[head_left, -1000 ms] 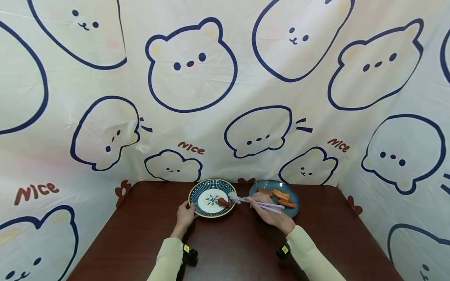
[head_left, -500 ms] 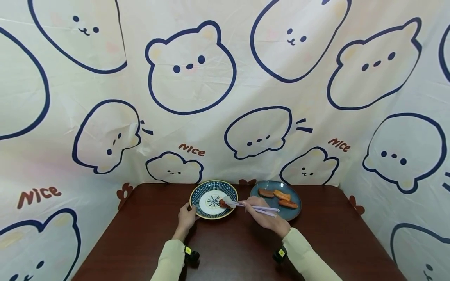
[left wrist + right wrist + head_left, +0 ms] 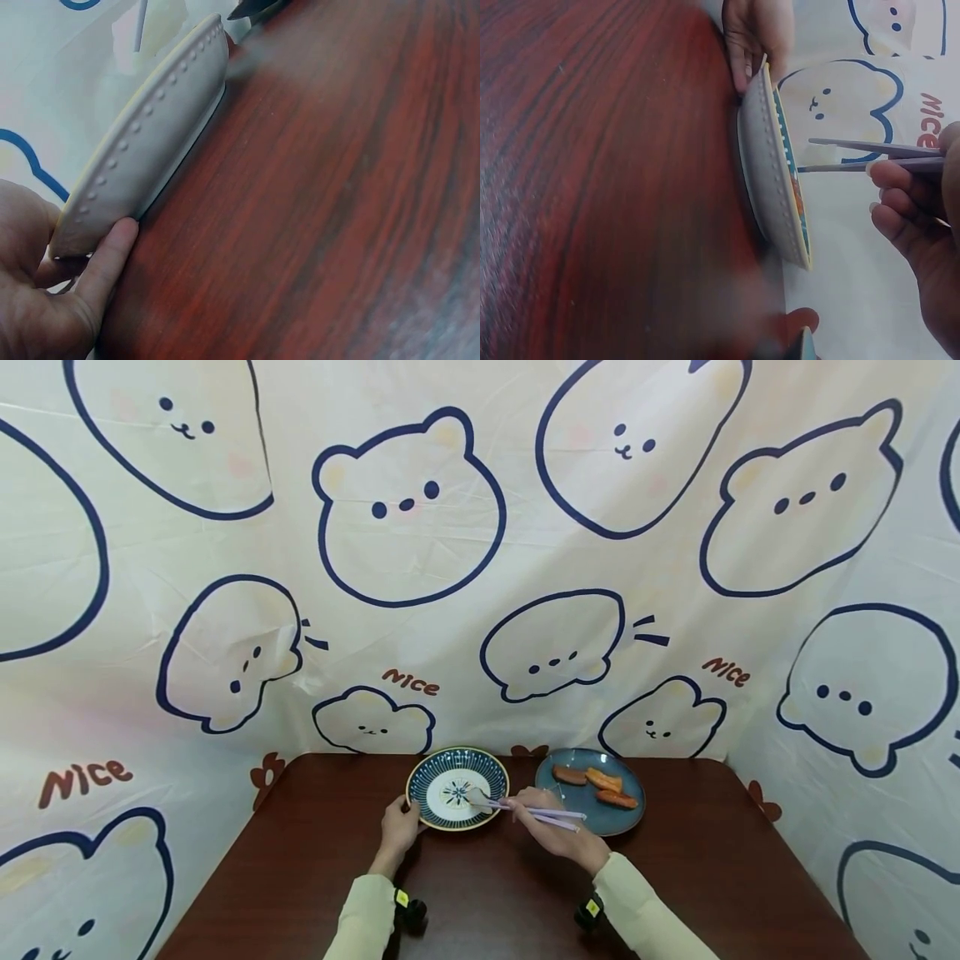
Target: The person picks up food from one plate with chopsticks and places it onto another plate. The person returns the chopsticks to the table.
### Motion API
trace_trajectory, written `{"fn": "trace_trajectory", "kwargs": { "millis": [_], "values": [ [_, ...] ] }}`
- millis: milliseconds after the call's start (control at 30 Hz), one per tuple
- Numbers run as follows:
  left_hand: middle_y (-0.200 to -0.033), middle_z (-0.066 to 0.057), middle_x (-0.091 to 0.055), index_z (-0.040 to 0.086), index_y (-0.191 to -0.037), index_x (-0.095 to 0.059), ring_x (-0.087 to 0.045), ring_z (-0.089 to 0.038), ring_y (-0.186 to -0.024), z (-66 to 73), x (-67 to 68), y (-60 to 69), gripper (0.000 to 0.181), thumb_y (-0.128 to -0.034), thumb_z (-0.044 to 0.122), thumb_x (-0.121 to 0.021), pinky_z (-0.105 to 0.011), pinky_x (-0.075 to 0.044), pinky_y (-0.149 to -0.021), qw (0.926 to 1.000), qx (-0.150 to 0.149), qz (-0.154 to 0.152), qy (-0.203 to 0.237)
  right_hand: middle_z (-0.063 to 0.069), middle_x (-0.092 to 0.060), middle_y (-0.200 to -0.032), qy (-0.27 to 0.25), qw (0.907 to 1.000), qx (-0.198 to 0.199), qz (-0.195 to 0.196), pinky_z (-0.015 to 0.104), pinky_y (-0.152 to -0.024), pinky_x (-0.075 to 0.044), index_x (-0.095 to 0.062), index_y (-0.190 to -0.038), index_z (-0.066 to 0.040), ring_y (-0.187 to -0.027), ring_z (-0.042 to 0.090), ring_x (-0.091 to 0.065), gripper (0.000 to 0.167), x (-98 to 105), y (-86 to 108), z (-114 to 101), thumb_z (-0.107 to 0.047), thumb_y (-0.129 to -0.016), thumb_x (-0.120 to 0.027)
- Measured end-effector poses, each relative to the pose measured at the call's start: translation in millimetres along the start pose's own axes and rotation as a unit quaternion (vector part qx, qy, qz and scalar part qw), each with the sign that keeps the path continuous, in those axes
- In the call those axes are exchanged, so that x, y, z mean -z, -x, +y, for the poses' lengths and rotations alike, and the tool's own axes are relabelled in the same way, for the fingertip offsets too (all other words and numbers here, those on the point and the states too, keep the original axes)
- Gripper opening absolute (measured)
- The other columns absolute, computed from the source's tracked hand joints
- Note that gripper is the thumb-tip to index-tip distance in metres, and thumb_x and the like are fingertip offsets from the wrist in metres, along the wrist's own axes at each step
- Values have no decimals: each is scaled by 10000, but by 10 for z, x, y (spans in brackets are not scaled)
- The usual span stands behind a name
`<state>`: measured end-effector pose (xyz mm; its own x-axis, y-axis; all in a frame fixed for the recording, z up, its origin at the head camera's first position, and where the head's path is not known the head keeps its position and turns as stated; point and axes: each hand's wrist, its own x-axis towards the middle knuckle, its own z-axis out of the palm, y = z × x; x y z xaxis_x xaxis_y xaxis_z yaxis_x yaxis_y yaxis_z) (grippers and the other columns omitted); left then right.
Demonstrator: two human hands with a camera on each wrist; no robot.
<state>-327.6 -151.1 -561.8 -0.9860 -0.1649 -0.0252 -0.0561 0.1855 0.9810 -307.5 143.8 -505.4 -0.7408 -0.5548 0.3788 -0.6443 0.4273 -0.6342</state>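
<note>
My left hand (image 3: pixel 400 828) grips the left rim of a round plate (image 3: pixel 427 777) with a blue striped border, white centre and yellow edge. In the left wrist view, a finger touches the plate's pale underside (image 3: pixel 150 142). My right hand (image 3: pixel 558 835) holds a pair of lilac chopsticks (image 3: pixel 540 812) over this plate's right side. Their tips stand apart in the right wrist view. A pale, blurred patch (image 3: pixel 477 796) shows at the tips in the head view; what it is I cannot tell. Something orange-red (image 3: pixel 798 196) shows just inside the plate's rim.
A blue plate (image 3: pixel 592 822) lies to the right, partly behind my right hand. It bears a brown piece (image 3: pixel 570 775) and two orange-brown pieces (image 3: pixel 604 780) of food. A printed cloth (image 3: pixel 420 635) hangs behind the dark wooden table (image 3: pixel 487 893).
My right hand and the chopsticks have moved left, further over the patterned plate. The reddish-brown piece seen on that plate earlier is now hidden in the head view. The left hand keeps its grip.
</note>
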Motion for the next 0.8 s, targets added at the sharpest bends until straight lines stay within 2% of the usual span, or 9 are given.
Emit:
{"fn": "trace_trajectory", "kwargs": {
  "millis": [233, 333, 467, 567, 700, 800],
  "values": [
    [-1192, -291, -626, -126, -1429, -452, -699, -314, -1019, -22, 3, -19, 423, -1086, 117, -408, -333, -630, -781, 10000, -16, 0, 30, 144, -679, -827, 11, 9997, -233, -119, 222, -642, -461, -722, -870, -47, -744, 75, -536, 429, -69, -8, 9, -296, -1100, -460],
    [-1195, -298, -626, -131, -1430, -448, -701, -321, -1020, -25, -5, -19, 425, -1085, 113, -407, -332, -631, -779, 10000, -13, 5, 53, 133, -687, -849, -40, 9997, -188, -118, 232, -659, -474, -718, -862, -55, -767, 84, -547, 426, -98, -9, 17, -290, -1102, -456],
    [-1207, -311, -620, -130, -1441, -440, -700, -347, -1029, -16, -21, -20, 434, -1079, 108, -409, -334, -633, -772, 10000, 6, 47, 63, 145, -680, -842, -111, 9997, -171, -113, 227, -663, -482, -700, -850, -137, -758, 76, -550, 391, -133, -10, 29, -307, -1101, -454],
    [-1202, -327, -613, -141, -1439, -434, -699, -370, -1022, -7, -23, -21, 437, -1072, 95, -408, -342, -636, -761, 10000, -19, 85, 42, 153, -670, -817, -148, 9997, -181, -71, 218, -643, -471, -697, -850, -135, -729, 65, -538, 396, -162, -17, 46, -307, -1103, -447],
    [-1199, -325, -615, -137, -1437, -440, -699, -367, -1018, -8, -17, -29, 432, -1072, 92, -411, -340, -636, -759, 9999, -26, 114, 61, 95, -673, -804, -248, 9995, -199, -35, 217, -598, -446, -721, -861, -57, -690, 71, -521, 454, -203, -37, 70, -322, -1104, -444],
    [-1204, -322, -613, -135, -1440, -438, -698, -366, -1024, -23, -15, -25, 434, -1075, 98, -410, -339, -635, -766, 9999, -29, 81, 88, 49, -677, -809, -356, 9985, -416, -44, 215, -572, -426, -735, -871, -63, -659, 76, -502, 476, -225, -41, 79, -363, -1100, -445]
  ]
}}
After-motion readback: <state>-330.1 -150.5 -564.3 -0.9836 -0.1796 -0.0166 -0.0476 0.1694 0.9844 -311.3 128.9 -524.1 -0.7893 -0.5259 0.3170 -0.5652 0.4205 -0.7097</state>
